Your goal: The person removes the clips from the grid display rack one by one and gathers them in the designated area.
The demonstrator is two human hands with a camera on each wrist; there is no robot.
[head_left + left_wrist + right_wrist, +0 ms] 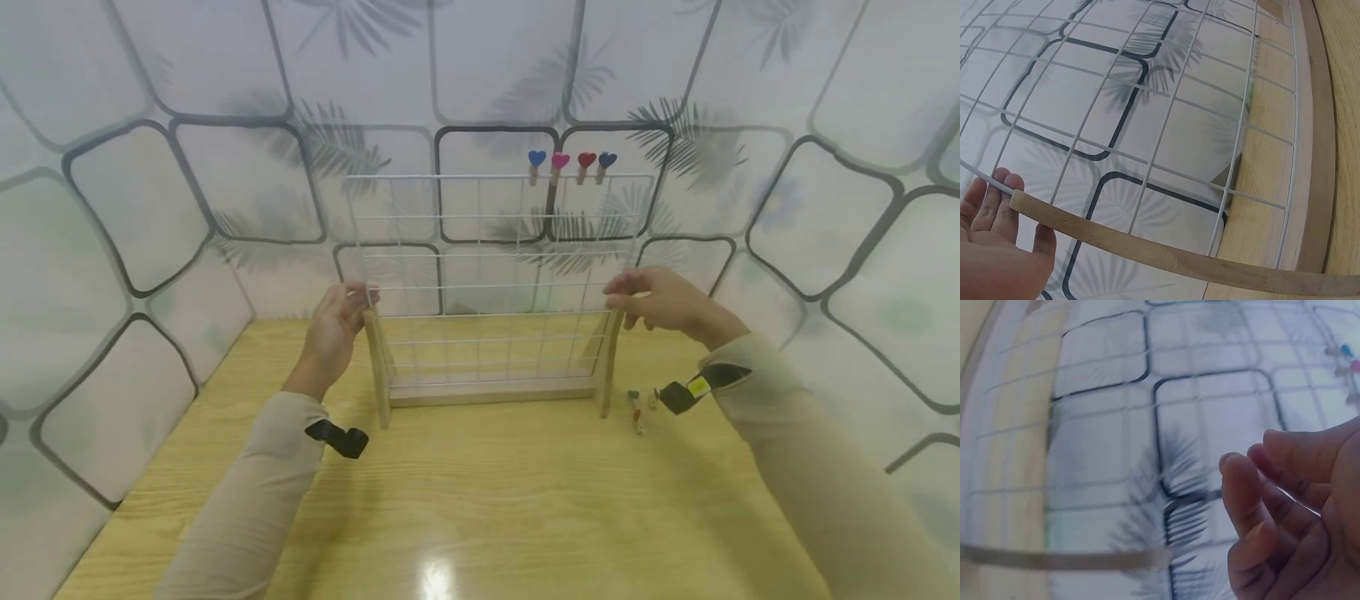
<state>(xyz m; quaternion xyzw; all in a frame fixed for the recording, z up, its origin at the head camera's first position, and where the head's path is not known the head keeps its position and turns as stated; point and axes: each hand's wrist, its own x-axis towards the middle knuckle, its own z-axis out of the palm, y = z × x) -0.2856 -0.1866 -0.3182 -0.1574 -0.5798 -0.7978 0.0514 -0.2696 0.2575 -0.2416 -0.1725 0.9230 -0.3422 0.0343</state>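
A white wire grid panel [480, 286] stands upright in a wooden base [495, 390] with a post at each side. At the top of the left post [1166, 255], my left hand [333, 329] touches the panel's edge, fingers fairly straight and thumb by the wood. My right hand [660, 302] is beside the top of the right post [609, 367]. In the right wrist view its loosely bent fingers [1242, 490] hold nothing and appear apart from the grid. Heart-topped clothespins in blue [537, 158], pink [560, 162], red [587, 161] and navy [607, 161] are clipped on the top wire.
Small clothespins [637, 414] lie on the wood-grain table [480, 500], right of the base and below my right forearm. Patterned wall covering [495, 67] rises behind the table and along both sides. Each sleeve carries a black wrist strap [726, 375].
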